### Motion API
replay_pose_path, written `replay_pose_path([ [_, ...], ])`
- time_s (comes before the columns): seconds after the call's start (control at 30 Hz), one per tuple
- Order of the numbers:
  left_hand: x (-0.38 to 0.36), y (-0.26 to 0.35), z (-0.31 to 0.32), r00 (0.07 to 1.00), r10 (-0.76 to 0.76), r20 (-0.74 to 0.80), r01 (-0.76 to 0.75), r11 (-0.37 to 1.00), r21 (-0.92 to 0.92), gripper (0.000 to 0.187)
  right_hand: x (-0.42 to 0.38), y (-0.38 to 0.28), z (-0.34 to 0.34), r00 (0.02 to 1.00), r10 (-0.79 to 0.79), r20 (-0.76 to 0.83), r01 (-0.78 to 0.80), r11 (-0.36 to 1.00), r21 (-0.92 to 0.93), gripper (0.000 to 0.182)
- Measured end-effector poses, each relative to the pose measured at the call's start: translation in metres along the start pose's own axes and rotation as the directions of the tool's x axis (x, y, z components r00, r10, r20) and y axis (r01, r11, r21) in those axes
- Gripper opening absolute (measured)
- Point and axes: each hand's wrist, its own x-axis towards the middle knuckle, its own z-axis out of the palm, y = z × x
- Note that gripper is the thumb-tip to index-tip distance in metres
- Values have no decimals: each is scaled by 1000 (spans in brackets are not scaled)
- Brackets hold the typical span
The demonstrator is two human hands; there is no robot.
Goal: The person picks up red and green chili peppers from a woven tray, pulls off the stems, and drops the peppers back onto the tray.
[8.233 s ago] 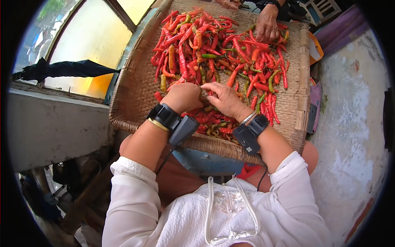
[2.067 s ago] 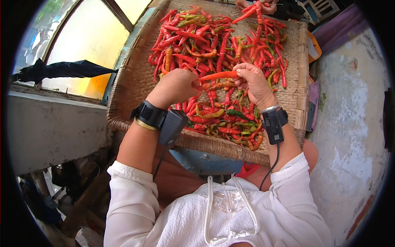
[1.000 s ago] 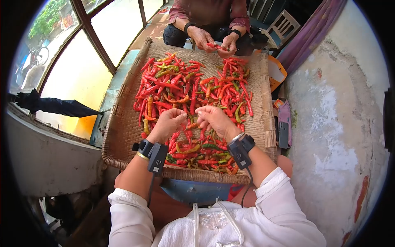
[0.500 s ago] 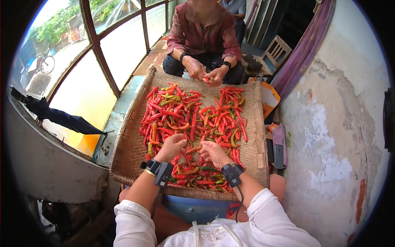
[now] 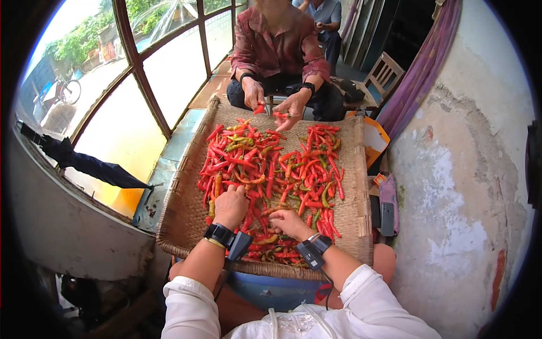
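Note:
A large woven tray [image 5: 353,186] holds heaps of red chili peppers [image 5: 243,158], with some green and orange ones among them. My left hand [image 5: 231,207] reaches onto the pile left of the middle, back of the hand up, fingertips curled down among the peppers. What it grips, if anything, is hidden. Beside it on the right, my right hand [image 5: 289,224] is over the near part of the pile, its fingers bent and touching the peppers. Whether a pepper is between those fingertips cannot be made out. Both wrists wear dark bands with boxes.
Across the tray a person in a red patterned shirt [image 5: 282,51] holds red peppers. Another person [image 5: 324,20] sits behind. A folded umbrella [image 5: 101,169] and windows are at left. A wooden chair [image 5: 385,76], a phone [image 5: 387,219] and a wall [image 5: 451,186] are at right.
My left hand has moved down onto the peppers. My right hand has dropped slightly toward the near pile. The other person's hands have moved apart, with red pieces in each.

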Motion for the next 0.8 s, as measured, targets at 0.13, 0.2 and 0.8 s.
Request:
replay_pose_path([
  [0.13, 0, -4, 4, 997, -19, 72, 15, 999, 47, 41, -6, -8, 1, 999, 33, -4, -33, 999, -13, 28],
  [0.2, -2, -3, 4, 994, -39, 107, 31, 997, 69, 48, 0, 8, 2, 1000, 16, 4, -16, 1000, 17, 28],
  [0.8, -3, -11, 35, 996, -15, 85, 17, 1000, -24, 61, -8, 11, 6, 998, -53, -14, 53, 999, 12, 26],
])
